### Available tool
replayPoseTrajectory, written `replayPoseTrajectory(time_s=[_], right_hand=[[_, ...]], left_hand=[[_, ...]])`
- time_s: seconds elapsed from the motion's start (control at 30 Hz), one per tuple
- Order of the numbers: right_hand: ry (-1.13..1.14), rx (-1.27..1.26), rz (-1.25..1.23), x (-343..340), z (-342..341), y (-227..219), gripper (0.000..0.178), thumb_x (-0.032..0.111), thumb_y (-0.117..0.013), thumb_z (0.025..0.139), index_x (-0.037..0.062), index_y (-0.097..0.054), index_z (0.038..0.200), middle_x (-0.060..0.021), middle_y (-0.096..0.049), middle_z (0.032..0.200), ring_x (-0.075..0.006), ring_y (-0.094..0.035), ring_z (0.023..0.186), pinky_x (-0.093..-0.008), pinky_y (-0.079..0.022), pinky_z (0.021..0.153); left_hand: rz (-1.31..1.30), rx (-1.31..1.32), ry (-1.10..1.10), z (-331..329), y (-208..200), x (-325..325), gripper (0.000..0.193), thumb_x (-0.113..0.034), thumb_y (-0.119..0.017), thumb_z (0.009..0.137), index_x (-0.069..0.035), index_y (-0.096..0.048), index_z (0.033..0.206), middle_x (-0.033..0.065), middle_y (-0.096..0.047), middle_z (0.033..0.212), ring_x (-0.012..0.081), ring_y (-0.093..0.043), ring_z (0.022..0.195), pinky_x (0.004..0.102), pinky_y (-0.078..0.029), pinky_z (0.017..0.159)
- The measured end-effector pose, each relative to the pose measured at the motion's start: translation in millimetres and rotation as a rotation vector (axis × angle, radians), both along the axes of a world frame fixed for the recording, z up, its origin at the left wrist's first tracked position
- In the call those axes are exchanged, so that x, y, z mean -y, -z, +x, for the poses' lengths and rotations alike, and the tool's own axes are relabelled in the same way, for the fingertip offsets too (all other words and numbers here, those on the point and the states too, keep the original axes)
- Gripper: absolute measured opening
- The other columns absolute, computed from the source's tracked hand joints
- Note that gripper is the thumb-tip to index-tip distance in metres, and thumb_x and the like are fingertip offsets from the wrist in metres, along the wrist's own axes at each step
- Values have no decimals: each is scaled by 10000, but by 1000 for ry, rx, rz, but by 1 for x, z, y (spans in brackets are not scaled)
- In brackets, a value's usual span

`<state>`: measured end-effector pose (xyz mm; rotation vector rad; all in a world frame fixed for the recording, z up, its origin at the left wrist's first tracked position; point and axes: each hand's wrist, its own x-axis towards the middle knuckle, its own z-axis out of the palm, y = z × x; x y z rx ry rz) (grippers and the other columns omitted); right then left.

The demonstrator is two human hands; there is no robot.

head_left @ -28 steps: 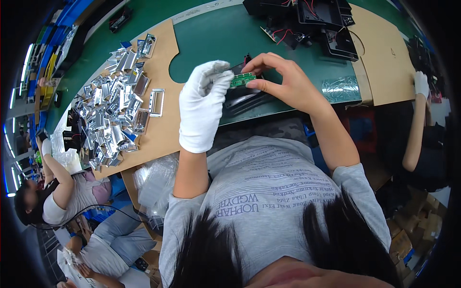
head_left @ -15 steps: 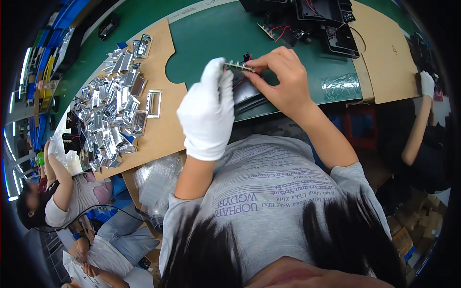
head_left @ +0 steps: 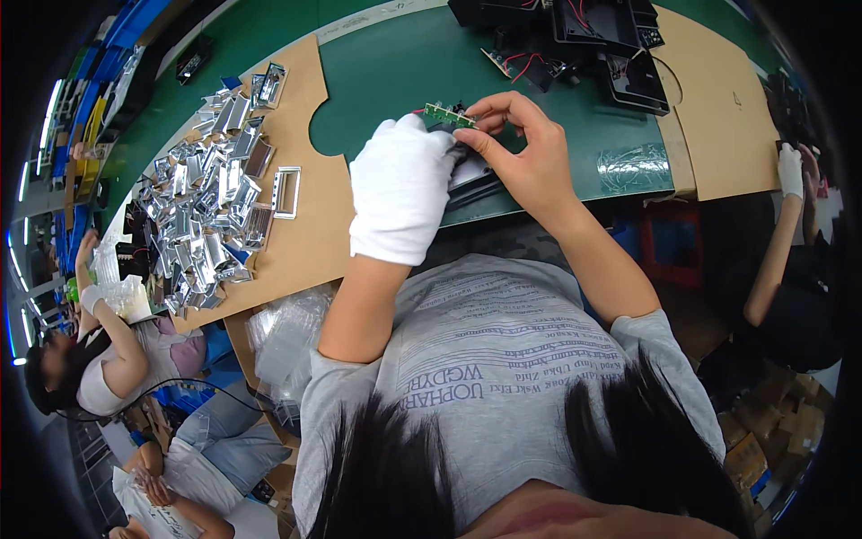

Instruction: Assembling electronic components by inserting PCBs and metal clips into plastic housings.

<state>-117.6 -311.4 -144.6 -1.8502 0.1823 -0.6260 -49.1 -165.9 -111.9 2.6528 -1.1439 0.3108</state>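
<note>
My left hand [head_left: 401, 187], in a white glove, and my bare right hand [head_left: 523, 150] meet over the green mat [head_left: 386, 72]. Together they hold a small green circuit board [head_left: 448, 114] by its edge, with a black part [head_left: 471, 180] partly hidden under the fingers. Thin red wires run off the board's left end. The fingertips of both hands pinch at the board, tilted slightly toward me.
A heap of several shiny metal frames [head_left: 202, 207] lies on the brown cardboard sheet [head_left: 305, 242] to my left. Black housings with red wires [head_left: 584, 36] sit at the far side. A clear bag [head_left: 633, 166] lies right. Other people work at left and right.
Both hands have shifted slightly forward and up over the mat, and the circuit board now shows more plainly above the glove's fingertips.
</note>
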Motion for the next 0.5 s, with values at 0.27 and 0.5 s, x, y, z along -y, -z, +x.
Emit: replayPoseTrajectory(time_s=[0.27,0.5], right_hand=[[81,-27,-116,1,-1,3,213,43,-772,877,30,-687,1072,-21,-711,932,-117,-629,853,-237,-469,839],[-87,19,75,7,0,2,199,27,-769,870,30,-697,1055,-34,-705,982,-132,-630,886,-251,-486,863]], left_hand=[[-343,-217,467,5,4,-28,136,-192,-749,861,-69,-784,908,47,-739,941,252,-683,889,338,-524,760],[-768,-626,667,6,-1,-60,165,-164,-778,845,-38,-773,951,73,-745,889,247,-700,834,343,-537,749]])
